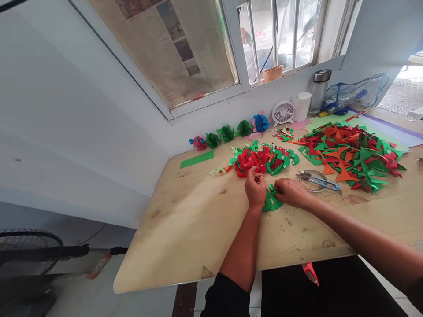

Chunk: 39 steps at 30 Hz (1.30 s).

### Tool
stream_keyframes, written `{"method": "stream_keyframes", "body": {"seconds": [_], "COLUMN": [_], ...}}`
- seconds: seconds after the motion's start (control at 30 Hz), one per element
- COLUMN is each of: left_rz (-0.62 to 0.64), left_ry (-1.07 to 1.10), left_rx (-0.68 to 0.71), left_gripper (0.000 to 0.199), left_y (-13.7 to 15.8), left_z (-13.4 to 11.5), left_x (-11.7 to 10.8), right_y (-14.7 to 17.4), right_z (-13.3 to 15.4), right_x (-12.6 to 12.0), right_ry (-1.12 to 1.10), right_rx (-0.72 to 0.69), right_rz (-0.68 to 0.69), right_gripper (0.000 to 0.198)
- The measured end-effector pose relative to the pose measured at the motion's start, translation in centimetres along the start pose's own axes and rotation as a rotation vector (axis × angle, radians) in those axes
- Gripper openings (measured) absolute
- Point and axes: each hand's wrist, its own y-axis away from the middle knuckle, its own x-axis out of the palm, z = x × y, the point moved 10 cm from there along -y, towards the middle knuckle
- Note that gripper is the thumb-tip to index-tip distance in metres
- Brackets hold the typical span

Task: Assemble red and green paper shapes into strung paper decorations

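Note:
A green paper cutout [271, 203] with curved slots lies on the wooden table, between my two hands. My right hand [292, 192] is closed, its fingertips pinching the cutout's upper right part. Against the cutout's left side rests the heel of my left hand [255, 189]. Its fingers are curled together at the front edge of a heap of red paper cutouts [246, 159], and whatever they hold is too small to make out. Green paper cutouts [279, 163] with small pale squares on them lie at the heap's right.
Blue-handled snips [320, 180] lie across a coil of wire [310, 172] right of my hands. Beyond is a large pile of paper scraps [350, 154]. Folded paper ornaments [227, 133], a small fan [283, 113] and a glass bottle [319, 94] line the wall.

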Motion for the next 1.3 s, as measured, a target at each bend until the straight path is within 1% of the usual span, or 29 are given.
{"method": "stream_keyframes", "body": {"seconds": [0.17,0.3,0.37,0.5,0.7,0.83,1.0,1.03,1.13,1.3], "left_rz": [0.161,0.25,0.246,0.179,0.176,0.191,0.157,0.147,0.119,0.063], "left_ry": [-0.261,-0.356,-0.372,-0.378,-0.289,-0.148,0.065,0.093,0.165,0.231], "left_rx": [0.006,0.026,0.033,0.045,0.062,0.064,0.145,0.168,0.218,0.258], "left_gripper": [0.056,0.065,0.064,0.058,0.056,0.055,0.049,0.048,0.046,0.048], "left_y": [0.6,0.9,0.9,0.6,0.7,0.7,0.8,0.9,1.1,1.2], "left_z": [-0.6,-1.0,-1.0,-1.1,-1.2,-1.2,-2.4,-2.7,-3.5,-4.2], "left_x": [1.4,2.2,2.1,1.3,1.6,1.8,1.3,1.2,0.9,0.2], "right_y": [0.3,0.4,0.4,0.7,1.6,1.6,0.8,0.7,0.5,0.7], "right_z": [-0.2,-0.3,-0.5,-1.0,-1.1,-1.1,-2.1,-2.4,-2.8,-2.6], "right_x": [0.0,0.1,0.1,0.1,-0.3,0.0,0.3,0.3,0.3,-0.1], "right_ry": [-0.025,-0.052,-0.074,-0.144,-0.301,-0.452,-0.671,-0.705,-0.778,-0.846], "right_rx": [0.015,0.022,0.029,0.064,0.07,0.036,0.003,0.003,0.003,-0.005], "right_rz": [-0.04,-0.076,-0.094,-0.14,-0.231,-0.283,-0.337,-0.346,-0.354,-0.384], "right_gripper": [0.006,0.004,0.004,0.009,0.012,0.015,0.032,0.031,0.019,0.018]}}
